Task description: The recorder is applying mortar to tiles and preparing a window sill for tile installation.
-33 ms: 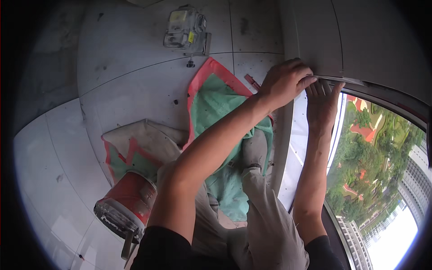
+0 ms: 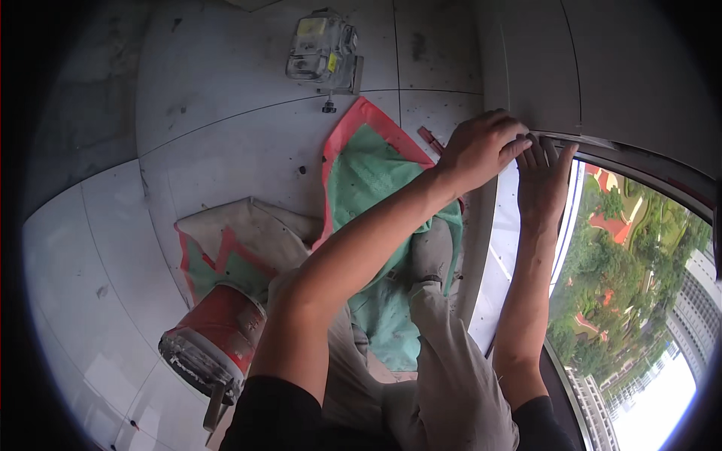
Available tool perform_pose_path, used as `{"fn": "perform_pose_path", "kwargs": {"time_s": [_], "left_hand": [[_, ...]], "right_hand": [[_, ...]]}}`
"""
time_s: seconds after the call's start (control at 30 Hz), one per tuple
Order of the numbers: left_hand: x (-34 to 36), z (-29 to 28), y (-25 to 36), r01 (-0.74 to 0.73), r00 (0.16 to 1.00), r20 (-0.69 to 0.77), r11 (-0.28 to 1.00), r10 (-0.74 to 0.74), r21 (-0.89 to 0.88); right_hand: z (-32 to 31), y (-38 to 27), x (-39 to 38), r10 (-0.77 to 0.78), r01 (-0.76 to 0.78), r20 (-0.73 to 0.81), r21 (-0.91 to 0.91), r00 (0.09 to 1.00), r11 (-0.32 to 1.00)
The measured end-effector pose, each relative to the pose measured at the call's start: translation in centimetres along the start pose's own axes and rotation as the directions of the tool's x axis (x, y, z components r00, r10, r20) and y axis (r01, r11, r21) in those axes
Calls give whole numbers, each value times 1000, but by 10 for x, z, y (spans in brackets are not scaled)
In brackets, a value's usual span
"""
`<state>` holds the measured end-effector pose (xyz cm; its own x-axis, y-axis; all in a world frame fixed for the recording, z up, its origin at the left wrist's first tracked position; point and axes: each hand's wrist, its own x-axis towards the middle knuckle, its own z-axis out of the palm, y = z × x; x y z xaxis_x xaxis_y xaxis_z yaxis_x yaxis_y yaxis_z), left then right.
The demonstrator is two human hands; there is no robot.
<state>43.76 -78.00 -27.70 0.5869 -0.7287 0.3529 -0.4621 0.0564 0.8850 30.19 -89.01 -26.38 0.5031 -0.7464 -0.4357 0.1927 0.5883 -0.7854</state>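
Note:
My left hand (image 2: 481, 150) is raised at the upper right, its fingers curled and thumb pressed in at the end of a thin edge strip (image 2: 594, 141). That strip runs between the grey panel (image 2: 534, 75) and the window frame. What the fingertips pinch, if anything, is too small to make out. Just right of it, my right hand (image 2: 543, 184) has its palm turned up. Its fingers are stretched out and apart, with the tips against the underside of the strip. The far ends of those fingers are partly in shadow.
A green cloth with red borders (image 2: 368, 173) lies crumpled around my feet. A red bucket smeared with white (image 2: 226, 323) stands at the lower left. A dusty boxy tool (image 2: 323, 49) rests on the grey tiles beyond. Window glass (image 2: 602, 270) is along my right.
The whole view has shifted slightly, so things sit a little further right and lower. Both hands keep nearly the same pose at the strip.

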Motion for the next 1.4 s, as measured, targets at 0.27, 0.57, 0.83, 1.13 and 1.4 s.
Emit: {"fn": "perform_pose_path", "kwargs": {"time_s": [0.27,0.57,0.83,1.13,1.4], "left_hand": [[-151,-125,-59,12,848,502,953,-169,301],[-171,-146,-70,3,789,538,878,-296,478],[-172,-148,-72,54,772,547,891,-324,452],[-174,-154,-72,117,772,548,919,-322,376],[-174,-154,-67,142,743,579,924,-336,354]], "right_hand": [[-9,74,-107,71,-80,-36,-514,997,854],[-55,130,-172,287,-127,43,-826,957,549],[-65,141,-197,184,-27,92,-831,979,556],[-62,142,-140,-195,338,318,-938,928,79],[-70,175,-87,-144,143,155,-986,977,-89]]}}
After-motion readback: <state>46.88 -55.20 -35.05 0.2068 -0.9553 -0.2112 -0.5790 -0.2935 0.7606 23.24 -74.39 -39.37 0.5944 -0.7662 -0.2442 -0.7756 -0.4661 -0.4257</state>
